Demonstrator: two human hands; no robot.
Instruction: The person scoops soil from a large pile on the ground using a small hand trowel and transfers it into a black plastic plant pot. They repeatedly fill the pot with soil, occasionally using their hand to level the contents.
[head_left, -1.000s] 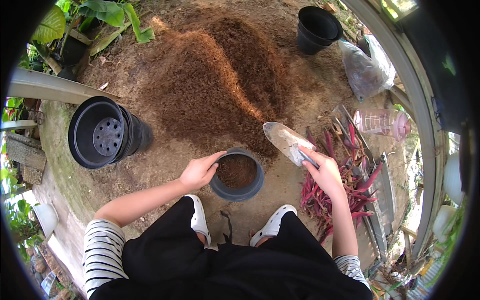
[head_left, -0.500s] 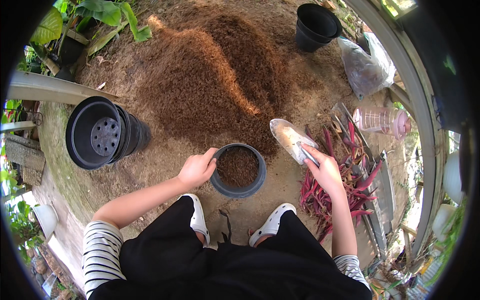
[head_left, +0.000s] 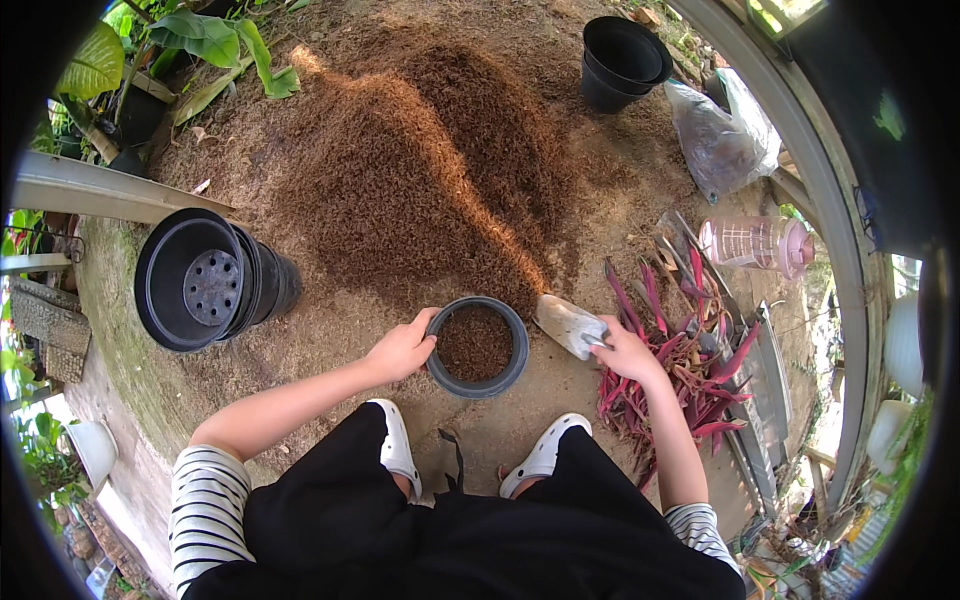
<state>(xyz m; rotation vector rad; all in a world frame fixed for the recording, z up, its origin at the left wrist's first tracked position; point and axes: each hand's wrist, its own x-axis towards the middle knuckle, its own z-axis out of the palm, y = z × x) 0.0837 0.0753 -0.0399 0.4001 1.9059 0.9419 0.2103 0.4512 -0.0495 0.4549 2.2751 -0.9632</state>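
Note:
My left hand [head_left: 402, 347] grips the left rim of a round black plant pot [head_left: 522, 345], which stands upright on the ground in front of my feet. Brown, crumbly potting mix [head_left: 474, 343] lies inside it. In my right hand [head_left: 627, 352] is a hand trowel [head_left: 568, 325], my fingers closed round its handle. The trowel's pale, soil-smeared blade points up and left, its tip low at the near right edge of a large heap of brown potting mix [head_left: 400, 180]. Little or no mix shows on the blade.
Stacked black pots [head_left: 270, 280] lie on their side at the left. Purple-red leafy plants [head_left: 685, 370] lie beside my right forearm, with a pink clear bottle [head_left: 757, 245] beyond. Another black pot [head_left: 625, 65] and a plastic bag [head_left: 725, 135] are at the far right.
My right hand has moved down and left, bringing the trowel lower, toward the heap's near edge beside the pot. My left hand keeps its hold on the rim.

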